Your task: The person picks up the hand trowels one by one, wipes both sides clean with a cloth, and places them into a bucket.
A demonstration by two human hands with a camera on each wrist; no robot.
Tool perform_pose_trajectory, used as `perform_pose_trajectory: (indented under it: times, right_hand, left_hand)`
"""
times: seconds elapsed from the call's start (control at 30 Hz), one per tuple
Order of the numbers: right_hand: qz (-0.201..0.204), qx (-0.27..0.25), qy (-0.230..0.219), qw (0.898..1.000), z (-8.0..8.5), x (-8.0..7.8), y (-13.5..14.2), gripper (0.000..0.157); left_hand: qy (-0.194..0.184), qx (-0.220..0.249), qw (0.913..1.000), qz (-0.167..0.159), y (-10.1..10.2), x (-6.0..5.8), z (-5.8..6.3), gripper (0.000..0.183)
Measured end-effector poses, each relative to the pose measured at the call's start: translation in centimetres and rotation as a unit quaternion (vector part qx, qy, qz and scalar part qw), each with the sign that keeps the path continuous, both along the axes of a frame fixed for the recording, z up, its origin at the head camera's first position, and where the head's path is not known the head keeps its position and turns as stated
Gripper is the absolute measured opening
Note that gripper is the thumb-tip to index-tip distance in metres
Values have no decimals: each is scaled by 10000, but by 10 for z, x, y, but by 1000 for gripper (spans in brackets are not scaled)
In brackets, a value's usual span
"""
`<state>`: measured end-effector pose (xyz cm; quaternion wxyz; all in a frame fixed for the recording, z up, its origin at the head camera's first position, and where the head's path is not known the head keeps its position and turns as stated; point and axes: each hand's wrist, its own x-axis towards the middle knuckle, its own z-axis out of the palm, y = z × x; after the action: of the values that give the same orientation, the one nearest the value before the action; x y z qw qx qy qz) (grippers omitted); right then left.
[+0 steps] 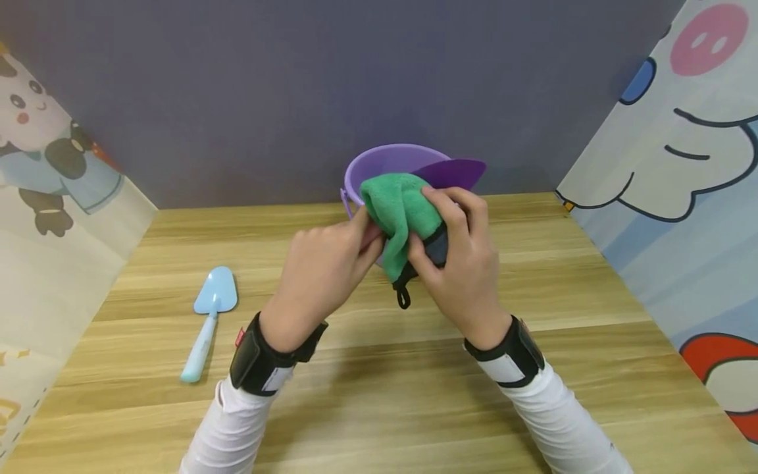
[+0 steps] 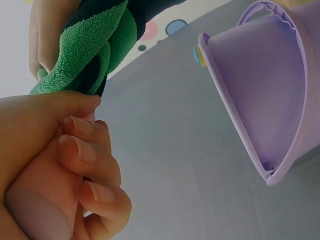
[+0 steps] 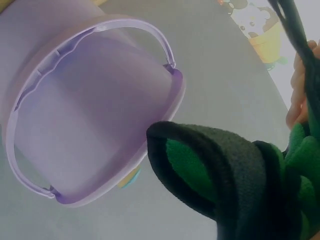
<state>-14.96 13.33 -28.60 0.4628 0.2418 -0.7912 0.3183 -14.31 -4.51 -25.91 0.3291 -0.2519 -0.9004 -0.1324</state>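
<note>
My left hand (image 1: 322,270) curls its fingers round a pinkish handle (image 2: 47,175) with a rounded end. Beyond the cloth, a dark purple blade (image 1: 458,172) juts out to the right over the bucket rim; it appears to belong to the same toy shovel, whose middle is hidden. A green towel (image 1: 397,201) with a dark grey back, black edging and a hanging loop is wrapped over that middle. My right hand (image 1: 464,253) grips the towel between thumb and fingers. Just behind both hands stands a light purple bucket (image 1: 361,164) with a lilac swing handle (image 3: 135,22).
A light blue toy shovel (image 1: 216,293) lies on the wood-grain table (image 1: 367,408) at the left, blade pointing away. A grey wall (image 1: 266,99) rises behind the bucket, and cartoon-printed panels (image 1: 669,171) flank both sides.
</note>
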Motion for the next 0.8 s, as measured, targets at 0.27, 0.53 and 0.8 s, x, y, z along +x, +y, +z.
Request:
perform_pose_trajectory:
  times: [0.27, 0.53, 0.8]
  right_hand:
    - [-146, -14, -18, 9999, 0, -2, 2, 47]
    - [-268, -60, 93, 9996, 2, -3, 4, 46]
    - [-441, -249, 118, 9986, 6, -3, 8, 46]
  left_hand:
    - [-56, 14, 10000, -7, -1, -1, 1, 22]
    - [-69, -8, 10000, 24, -3, -1, 2, 26]
    - [-60, -2, 10000, 52, -4, -1, 2, 25]
